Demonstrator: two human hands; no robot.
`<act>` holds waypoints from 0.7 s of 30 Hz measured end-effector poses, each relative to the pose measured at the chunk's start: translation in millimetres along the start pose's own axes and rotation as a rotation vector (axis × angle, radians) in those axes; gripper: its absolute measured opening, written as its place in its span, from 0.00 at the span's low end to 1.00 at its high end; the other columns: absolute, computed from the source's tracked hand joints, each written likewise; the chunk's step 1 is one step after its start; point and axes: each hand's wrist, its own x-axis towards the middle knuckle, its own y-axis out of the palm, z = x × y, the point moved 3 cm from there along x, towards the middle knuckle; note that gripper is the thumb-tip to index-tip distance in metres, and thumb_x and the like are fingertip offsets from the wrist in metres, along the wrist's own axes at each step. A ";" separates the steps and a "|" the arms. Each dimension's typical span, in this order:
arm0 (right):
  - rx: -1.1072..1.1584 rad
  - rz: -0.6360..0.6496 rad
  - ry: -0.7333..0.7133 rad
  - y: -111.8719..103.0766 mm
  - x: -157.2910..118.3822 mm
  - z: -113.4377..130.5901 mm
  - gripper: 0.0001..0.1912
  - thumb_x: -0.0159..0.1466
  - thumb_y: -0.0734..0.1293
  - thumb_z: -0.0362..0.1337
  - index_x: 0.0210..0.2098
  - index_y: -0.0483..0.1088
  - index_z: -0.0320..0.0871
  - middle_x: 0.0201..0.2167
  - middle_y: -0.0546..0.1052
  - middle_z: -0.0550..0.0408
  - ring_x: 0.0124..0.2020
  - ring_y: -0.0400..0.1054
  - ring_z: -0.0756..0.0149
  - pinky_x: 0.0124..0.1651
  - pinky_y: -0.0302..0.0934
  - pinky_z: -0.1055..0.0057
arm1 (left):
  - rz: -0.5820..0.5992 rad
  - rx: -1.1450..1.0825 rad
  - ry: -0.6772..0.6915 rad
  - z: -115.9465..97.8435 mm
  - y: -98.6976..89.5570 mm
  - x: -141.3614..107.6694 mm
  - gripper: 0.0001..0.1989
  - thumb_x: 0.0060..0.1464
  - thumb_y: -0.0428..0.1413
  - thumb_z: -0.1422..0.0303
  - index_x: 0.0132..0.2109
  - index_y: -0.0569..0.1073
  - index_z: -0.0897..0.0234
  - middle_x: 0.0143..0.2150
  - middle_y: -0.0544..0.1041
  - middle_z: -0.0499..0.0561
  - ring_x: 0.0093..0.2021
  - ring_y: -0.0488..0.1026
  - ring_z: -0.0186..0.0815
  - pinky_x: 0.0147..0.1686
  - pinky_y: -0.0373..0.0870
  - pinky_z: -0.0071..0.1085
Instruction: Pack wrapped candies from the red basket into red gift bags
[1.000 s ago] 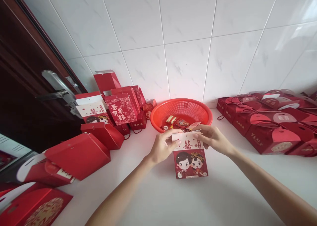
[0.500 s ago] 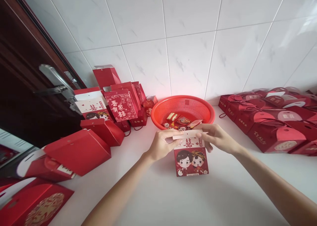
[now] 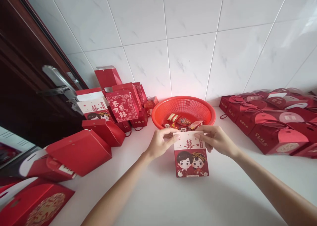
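Note:
A small red and white gift box (image 3: 191,161), printed with two cartoon figures, stands upright on the white table in front of me. My left hand (image 3: 160,142) pinches the upper left corner of its white top between thumb and fingers. At the upper right corner, my right hand (image 3: 216,139) grips the same top edge, its thumb in front and fingers behind. Just behind the box is a red plastic basket (image 3: 210,115) with several wrapped sweets (image 3: 183,121) in it; the box and hands hide part of its near rim.
Red gift boxes and bags of several shapes (image 3: 79,151) crowd the left side, near a dark door with a metal handle (image 3: 59,87). Rows of red boxes with cord handles (image 3: 267,130) fill the right. A tiled wall (image 3: 190,64) rises behind the basket.
Both hands have drawn slightly apart along the box's top edge. The white top flap, tilted over before, now stands flat and straight. The view has shifted a little.

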 end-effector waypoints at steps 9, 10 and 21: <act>0.040 0.029 0.006 1.6 1.1 0.5 0.24 0.61 0.71 0.57 0.32 0.75 0.40 0.22 0.70 0.58 0.15 0.63 0.73 0.17 0.63 0.73 | 0.242 0.013 -0.003 -10.1 -15.5 3.9 0.17 0.53 0.66 0.56 0.43 0.84 0.66 0.40 0.86 0.56 0.40 0.83 0.44 0.45 0.80 0.36; 0.039 0.030 0.006 1.5 1.1 0.2 0.24 0.61 0.71 0.57 0.33 0.75 0.40 0.22 0.70 0.58 0.15 0.63 0.73 0.17 0.63 0.72 | 0.260 0.021 -0.005 -10.7 -17.3 3.8 0.18 0.54 0.66 0.57 0.45 0.83 0.66 0.41 0.85 0.56 0.41 0.83 0.44 0.46 0.79 0.37; 0.055 0.057 0.019 1.3 0.0 -0.5 0.23 0.62 0.71 0.56 0.32 0.73 0.40 0.23 0.72 0.57 0.18 0.66 0.72 0.19 0.64 0.74 | 0.269 -0.101 -0.088 -4.0 -15.1 3.4 0.19 0.52 0.67 0.57 0.45 0.84 0.67 0.43 0.85 0.58 0.42 0.83 0.45 0.45 0.79 0.37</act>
